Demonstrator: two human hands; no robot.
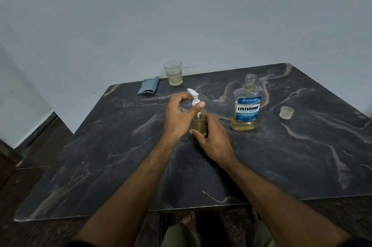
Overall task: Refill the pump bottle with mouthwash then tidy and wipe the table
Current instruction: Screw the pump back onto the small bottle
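Glass tumbler; two bottles; one cloth

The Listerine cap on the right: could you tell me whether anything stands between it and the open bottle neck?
Nothing visible does. The cap sits alone on the table, right of the Listerine bottle, with only bare marble between them.

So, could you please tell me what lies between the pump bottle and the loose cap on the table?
The head view shows the open Listerine bottle standing between the pump bottle and the cap, with bare table on either side of it.
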